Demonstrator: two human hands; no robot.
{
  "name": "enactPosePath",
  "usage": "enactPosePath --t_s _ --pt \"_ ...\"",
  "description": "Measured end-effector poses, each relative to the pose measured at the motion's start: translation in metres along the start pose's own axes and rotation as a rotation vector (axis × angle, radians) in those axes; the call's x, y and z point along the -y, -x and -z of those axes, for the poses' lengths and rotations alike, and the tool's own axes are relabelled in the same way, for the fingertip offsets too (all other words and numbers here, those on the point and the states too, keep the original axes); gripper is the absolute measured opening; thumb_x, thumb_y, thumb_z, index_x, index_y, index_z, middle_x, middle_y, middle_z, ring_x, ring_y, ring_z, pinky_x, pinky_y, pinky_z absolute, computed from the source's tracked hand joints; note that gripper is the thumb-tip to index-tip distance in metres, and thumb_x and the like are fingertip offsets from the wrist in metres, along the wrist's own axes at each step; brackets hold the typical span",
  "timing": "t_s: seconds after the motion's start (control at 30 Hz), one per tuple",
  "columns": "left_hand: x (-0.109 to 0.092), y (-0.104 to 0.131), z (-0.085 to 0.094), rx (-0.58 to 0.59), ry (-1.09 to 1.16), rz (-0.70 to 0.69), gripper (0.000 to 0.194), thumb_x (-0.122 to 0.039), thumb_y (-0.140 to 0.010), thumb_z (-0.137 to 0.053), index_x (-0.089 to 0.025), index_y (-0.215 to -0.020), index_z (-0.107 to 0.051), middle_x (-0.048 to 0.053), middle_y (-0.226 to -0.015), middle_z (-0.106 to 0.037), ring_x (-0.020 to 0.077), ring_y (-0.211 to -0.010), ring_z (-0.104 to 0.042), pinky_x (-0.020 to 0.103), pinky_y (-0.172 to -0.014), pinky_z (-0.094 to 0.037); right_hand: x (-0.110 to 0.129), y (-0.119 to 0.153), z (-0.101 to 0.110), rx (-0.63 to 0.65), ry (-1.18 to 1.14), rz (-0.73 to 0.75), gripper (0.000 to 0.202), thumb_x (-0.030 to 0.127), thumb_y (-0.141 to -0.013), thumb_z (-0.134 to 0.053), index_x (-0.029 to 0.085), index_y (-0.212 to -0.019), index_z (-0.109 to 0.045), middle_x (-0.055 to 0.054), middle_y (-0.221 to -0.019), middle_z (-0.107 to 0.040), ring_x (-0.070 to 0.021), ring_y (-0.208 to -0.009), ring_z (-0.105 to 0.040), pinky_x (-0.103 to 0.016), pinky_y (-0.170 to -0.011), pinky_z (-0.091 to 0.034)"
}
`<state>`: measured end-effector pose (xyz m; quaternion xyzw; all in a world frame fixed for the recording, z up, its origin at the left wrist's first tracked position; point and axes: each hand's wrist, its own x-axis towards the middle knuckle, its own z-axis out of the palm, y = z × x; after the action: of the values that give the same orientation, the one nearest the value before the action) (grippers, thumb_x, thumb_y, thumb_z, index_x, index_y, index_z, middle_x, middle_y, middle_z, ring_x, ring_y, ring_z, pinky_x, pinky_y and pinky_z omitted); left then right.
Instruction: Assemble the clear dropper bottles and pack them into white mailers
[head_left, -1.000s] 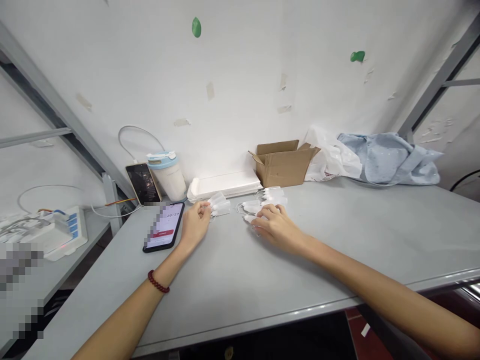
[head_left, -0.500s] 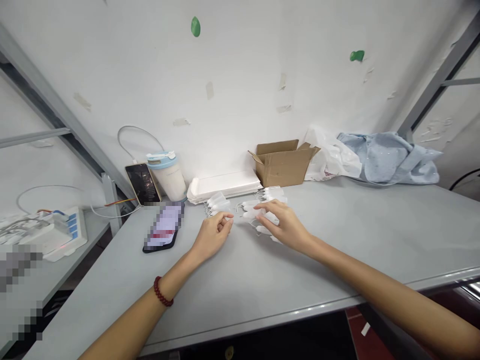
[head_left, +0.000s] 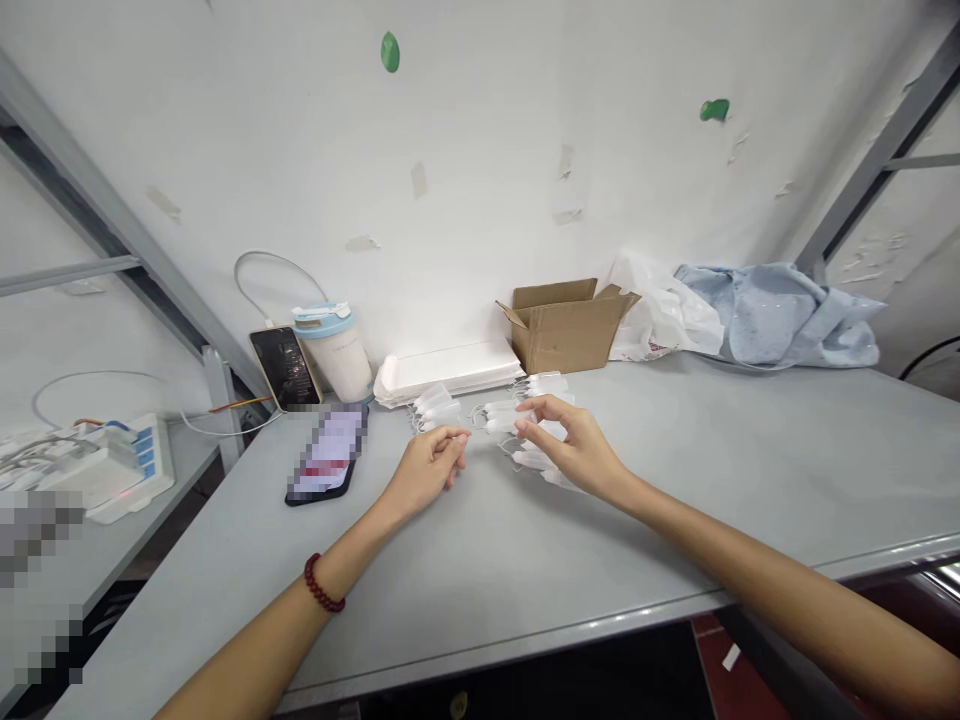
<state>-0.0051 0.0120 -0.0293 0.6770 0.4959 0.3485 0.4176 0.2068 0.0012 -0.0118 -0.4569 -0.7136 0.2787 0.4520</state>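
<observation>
Small white tube-shaped pieces (head_left: 531, 458) with thin curved ends lie in rows on the grey table. My right hand (head_left: 577, 445) is over these rows, its thumb and index finger closed on the end of one white tube-shaped piece (head_left: 501, 423). A separate group of similar pieces (head_left: 437, 405) lies just beyond my left hand (head_left: 426, 468). The left thumb and index finger are pressed together, and whatever is between them, if anything, is too small to tell. A dark red bead bracelet (head_left: 321, 586) circles my left wrist.
Along the wall stand a blue-lidded cup (head_left: 337, 355), a stack of flat white packets (head_left: 450, 370), an open cardboard box (head_left: 570, 335), a white plastic bag (head_left: 660, 310) and blue cloth (head_left: 780, 315). Two phones sit at left, one flat (head_left: 330, 455), one propped (head_left: 286, 370).
My right hand has shifted slightly right, and its thumb and index finger have come closer together at a white piece. My left hand stays almost in place, its lower fingers now showing more.
</observation>
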Motion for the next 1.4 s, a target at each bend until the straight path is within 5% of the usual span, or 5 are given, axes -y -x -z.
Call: enactPosePath --t_s 0.3,1.4 --pt "-0.0039 0.0014 -0.0025 0.015 0.014 -0.001 0.024 -0.037 -0.084 -0.047 -0.014 -0.084 -0.055 -0.003 -0.06 -0.053 0.0062 -0.042 -0.043 0.02 -0.045 -0.037 0.0013 0.0001 0.0005 0.005 -0.008 -0.006 0.027 0.038 -0.084 -0.051 0.017 -0.099 -0.059 -0.002 -0.078 -0.056 -0.014 -0.07 -0.057 -0.018 -0.042 -0.037" --pt "-0.0076 0.0079 -0.0029 0.027 -0.09 -0.124 0.026 -0.037 -0.085 -0.047 -0.015 -0.086 -0.061 -0.001 -0.064 -0.053 0.0081 -0.048 -0.046 0.02 -0.048 -0.039 0.0035 0.0005 0.0022 0.072 -0.015 -0.046 0.025 0.036 -0.085 -0.047 0.016 -0.095 -0.06 -0.001 -0.072 -0.058 -0.0123 -0.062 -0.055 -0.019 -0.045 -0.039"
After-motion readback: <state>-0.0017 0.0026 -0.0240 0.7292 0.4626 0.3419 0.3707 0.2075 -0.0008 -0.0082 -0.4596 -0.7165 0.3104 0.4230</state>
